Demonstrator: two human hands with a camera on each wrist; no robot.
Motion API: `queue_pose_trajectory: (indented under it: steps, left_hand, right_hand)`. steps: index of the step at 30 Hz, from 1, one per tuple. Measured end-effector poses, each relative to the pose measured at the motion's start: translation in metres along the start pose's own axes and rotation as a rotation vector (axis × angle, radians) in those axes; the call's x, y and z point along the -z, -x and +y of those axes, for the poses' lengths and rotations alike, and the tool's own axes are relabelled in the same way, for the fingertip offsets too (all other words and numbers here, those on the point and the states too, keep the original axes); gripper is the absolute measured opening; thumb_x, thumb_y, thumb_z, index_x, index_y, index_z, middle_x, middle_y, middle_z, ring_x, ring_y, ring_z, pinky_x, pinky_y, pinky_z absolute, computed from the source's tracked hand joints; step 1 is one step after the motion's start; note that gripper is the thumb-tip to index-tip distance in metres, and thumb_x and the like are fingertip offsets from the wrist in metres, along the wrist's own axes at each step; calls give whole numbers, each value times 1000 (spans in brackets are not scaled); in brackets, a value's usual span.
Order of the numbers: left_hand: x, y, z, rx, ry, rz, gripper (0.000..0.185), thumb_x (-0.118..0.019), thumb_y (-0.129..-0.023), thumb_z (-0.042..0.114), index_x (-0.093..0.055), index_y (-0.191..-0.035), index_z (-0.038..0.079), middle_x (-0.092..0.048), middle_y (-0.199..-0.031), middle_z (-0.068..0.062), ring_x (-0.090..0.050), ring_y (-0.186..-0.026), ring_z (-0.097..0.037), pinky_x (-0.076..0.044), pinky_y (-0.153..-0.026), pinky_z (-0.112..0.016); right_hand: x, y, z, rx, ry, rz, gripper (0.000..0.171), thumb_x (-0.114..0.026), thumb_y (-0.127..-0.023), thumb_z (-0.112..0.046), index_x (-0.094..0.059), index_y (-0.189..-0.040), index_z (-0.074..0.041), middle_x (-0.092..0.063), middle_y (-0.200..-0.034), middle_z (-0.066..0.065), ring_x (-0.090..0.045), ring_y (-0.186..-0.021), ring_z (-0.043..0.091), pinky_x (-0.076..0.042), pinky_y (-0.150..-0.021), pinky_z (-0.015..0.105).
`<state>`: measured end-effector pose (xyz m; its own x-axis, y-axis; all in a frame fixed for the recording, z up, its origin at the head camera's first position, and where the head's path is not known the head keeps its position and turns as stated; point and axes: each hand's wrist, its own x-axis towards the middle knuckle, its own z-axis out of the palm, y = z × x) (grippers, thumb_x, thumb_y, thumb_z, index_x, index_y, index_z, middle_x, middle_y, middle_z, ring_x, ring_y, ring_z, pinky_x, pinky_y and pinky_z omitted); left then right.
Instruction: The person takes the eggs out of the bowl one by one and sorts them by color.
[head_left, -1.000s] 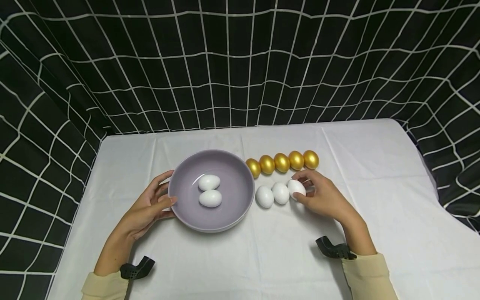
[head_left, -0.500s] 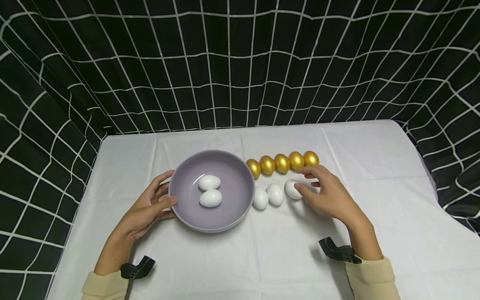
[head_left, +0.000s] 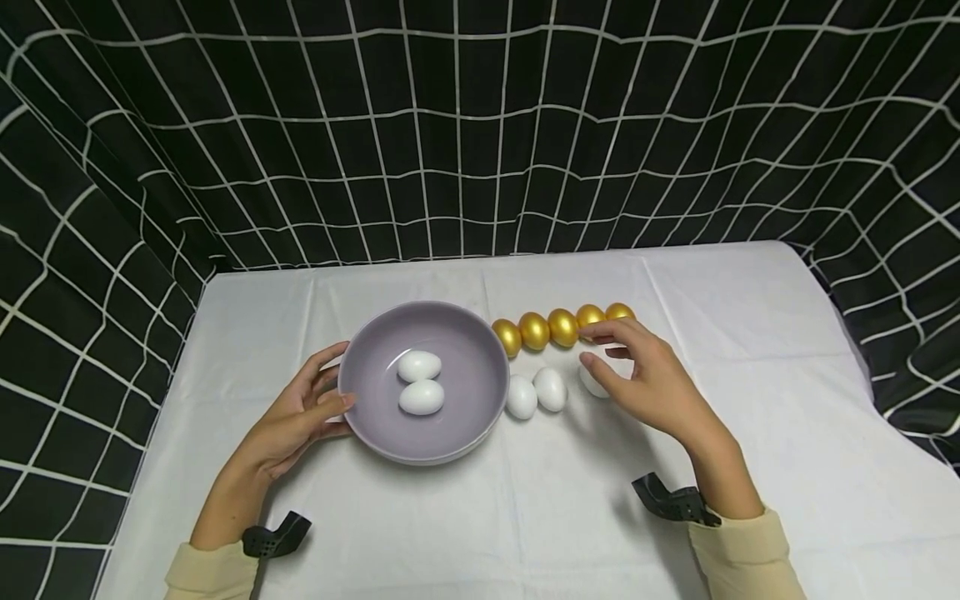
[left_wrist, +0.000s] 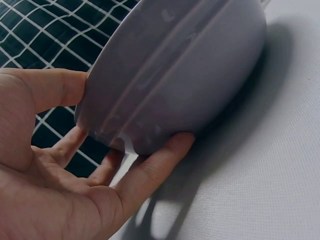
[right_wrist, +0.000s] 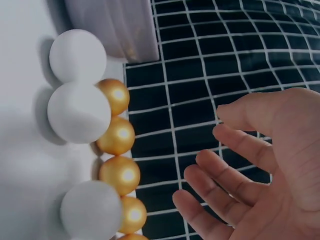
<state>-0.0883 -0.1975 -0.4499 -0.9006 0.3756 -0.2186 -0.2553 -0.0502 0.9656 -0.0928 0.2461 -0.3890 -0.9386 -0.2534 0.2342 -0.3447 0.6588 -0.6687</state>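
Note:
My left hand (head_left: 292, 421) holds the left side of a mauve bowl (head_left: 468, 354), thumb over the rim. In the left wrist view its fingers reach along the outer wall of the bowl (left_wrist: 195, 75). Two white eggs (head_left: 420, 397) lie side by side inside it. My right hand (head_left: 648, 383) hovers with relaxed, parted fingers and nothing between them. Under its thumb a white egg (head_left: 591, 382) is partly hidden; the right wrist view shows that white egg (right_wrist: 91, 210) apart from the fingers. Two more white eggs (head_left: 551, 389) touch each other beside the bowl.
Behind the white eggs runs a row of several gold eggs (head_left: 562, 327), its right end partly covered by my right fingertips in the head view. A white cloth (head_left: 480, 533) covers the table. Black curtain with a white grid (head_left: 450, 150) hangs at the back and sides.
My right hand has let go of the rightmost white egg and lifted off. That egg now stands apart from the other two, which shifted slightly left. The left hand and bowl stay put.

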Motion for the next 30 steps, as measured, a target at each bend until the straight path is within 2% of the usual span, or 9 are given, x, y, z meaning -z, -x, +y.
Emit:
queue_pose_trajectory:
  steps: [3,6,8,15,22,27,30]
  left_hand:
    - [1,0,0,4,-3,1,80,-64,-102,3,-21,-168,21,-29,-167,-23,-65,-122,-9,-62,-92,-40]
    - [2,0,-1,8,-7,4,80,-64,-102,4,-21,-168,21,-29,-167,-23,-65,-122,-9,-62,-92,-40]
    - [2,0,-1,8,-10,5,80,-64,-103,4,-21,-168,21,-29,-167,-23,-65,-122,-9,-62,-92,-41]
    - [2,-2,-1,15,-19,9,80,-65,-102,5,-21,-168,22,-30,-167,-22,-65,-121,-10,-62,-93,-42]
    - [2,-3,0,16,-26,4,81,-65,-102,5,-21,-168,22,-29,-167,-22,-65,-122,-10,-61,-93,-43]
    - [1,-2,0,11,-15,-1,80,-65,-102,6,-21,-168,22,-29,-167,-22,-65,-123,-9,-61,-93,-43]
    - [2,-1,-1,6,-7,-5,79,-64,-103,6,-21,-168,23,-30,-166,-21,-65,-123,-9,-62,-93,-42]
  right_hand:
    - [0,-3,-6,11,-22,-15,26,-71,-101,-11,-71,-127,-8,-73,-121,6,-66,-116,11,-58,-99,30]
    - [-1,-8,-14,46,-45,-46,25,-71,-101,-10,-71,-126,-9,-72,-119,4,-63,-113,2,-60,-99,34]
    - [-4,-13,-22,82,-55,-73,25,-71,-101,-9,-71,-126,-10,-72,-119,2,-62,-113,3,-60,-99,37]
    - [-16,-34,-48,167,-46,-198,29,-72,-99,-9,-71,-127,-16,-71,-126,-1,-63,-115,12,-57,-100,35]
    - [-33,-58,-81,291,73,-347,33,-72,-98,-15,-69,-131,-14,-67,-129,4,-66,-108,18,-57,-96,39]
    - [-50,-75,-103,357,144,-495,34,-71,-97,-14,-68,-131,-16,-63,-131,4,-65,-117,19,-56,-103,39]
    - [-62,-87,-115,391,209,-586,33,-70,-98,-15,-68,-131,-17,-63,-134,5,-63,-122,20,-57,-101,40]
